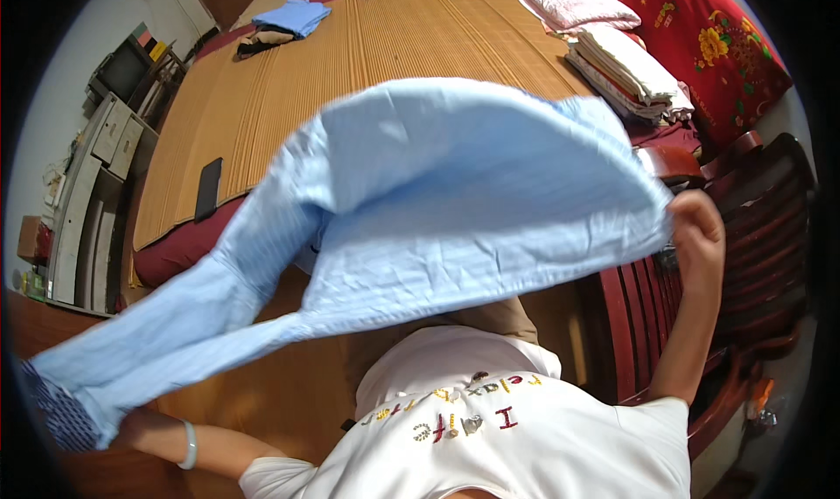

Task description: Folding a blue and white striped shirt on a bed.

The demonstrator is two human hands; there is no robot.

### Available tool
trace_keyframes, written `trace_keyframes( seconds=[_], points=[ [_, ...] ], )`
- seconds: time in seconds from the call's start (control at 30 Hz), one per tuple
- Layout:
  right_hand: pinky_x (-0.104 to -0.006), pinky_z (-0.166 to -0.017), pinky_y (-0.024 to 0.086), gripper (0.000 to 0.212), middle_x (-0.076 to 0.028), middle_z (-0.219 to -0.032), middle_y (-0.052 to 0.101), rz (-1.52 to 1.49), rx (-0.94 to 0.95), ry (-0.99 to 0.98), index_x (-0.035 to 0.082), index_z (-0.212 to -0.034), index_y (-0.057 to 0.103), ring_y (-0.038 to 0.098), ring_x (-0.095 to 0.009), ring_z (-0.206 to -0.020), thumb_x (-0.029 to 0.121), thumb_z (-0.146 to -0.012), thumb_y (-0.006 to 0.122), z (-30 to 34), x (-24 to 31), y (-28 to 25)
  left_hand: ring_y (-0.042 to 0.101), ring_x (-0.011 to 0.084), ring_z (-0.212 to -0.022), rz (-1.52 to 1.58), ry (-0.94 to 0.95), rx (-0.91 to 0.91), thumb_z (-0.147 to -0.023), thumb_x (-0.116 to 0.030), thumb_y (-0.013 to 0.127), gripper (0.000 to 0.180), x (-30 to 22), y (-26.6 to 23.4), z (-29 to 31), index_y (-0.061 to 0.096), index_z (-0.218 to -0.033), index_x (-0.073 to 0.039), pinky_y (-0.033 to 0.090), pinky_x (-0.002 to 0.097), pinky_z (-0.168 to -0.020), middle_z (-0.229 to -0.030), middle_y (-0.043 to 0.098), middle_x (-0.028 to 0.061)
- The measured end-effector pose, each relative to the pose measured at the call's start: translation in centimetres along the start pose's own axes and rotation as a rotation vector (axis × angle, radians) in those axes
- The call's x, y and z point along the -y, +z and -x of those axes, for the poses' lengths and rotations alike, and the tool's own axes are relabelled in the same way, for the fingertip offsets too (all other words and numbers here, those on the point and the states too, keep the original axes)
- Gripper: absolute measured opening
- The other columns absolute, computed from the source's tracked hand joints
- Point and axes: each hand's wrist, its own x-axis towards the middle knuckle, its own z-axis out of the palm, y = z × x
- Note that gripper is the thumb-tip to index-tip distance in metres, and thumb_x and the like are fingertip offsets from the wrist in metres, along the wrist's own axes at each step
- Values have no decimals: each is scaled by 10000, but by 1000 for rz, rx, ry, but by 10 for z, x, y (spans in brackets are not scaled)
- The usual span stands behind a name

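"In the head view, how were your hands?"
"My right hand pinched one edge of the wrinkled light-blue cloth garment; the cloth hid my left hand's fingers, so I couldn't tell their grip."
"And the garment?"
"Aloft between them, before the tan slatted bed mat."
"Any risk?"
"Swinging wide might have snagged it on the dark-red wooden chair."

The left hand is mostly hidden — fingers out of sight — behind the blue garment. Motion blurs the garment's upper edge.
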Motion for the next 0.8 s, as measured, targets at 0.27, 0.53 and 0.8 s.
trace_keyframes(
  seconds=[0.27, 0.53, 0.8],
  points=[
    [-215, -751, 480, 126, 0, -912, 673, -6, 432, 602, -17, -995, 689, 605, -60, -848, 4, -881, 639, 55, -30, -7, 505, 318, -1277, -124, -1, 138, -983, -342, 557, 553, -15, 128, 220, 480, -1404, 8, 373, 469, -1122, -1401, 525, 160],
    [-242, -774, 482, 96, -30, -891, 679, 237, 511, 333, -5, -968, 695, 606, -87, -855, 36, -902, 637, -6, -74, 83, 509, 311, -1272, -128, -5, 146, -983, -339, 562, 546, -20, 152, 234, 486, -1399, 6, 378, 460, -1118, -1395, 531, 155],
    [-316, -741, 504, 211, -97, -883, 693, 303, 456, 225, 3, -966, 699, 641, -171, -812, 198, -885, 702, -76, -175, 210, 513, 305, -1268, -153, 13, 114, -983, -336, 568, 539, -28, 168, 230, 492, -1394, 4, 383, 451, -1114, -1388, 537, 149]
  ],
)
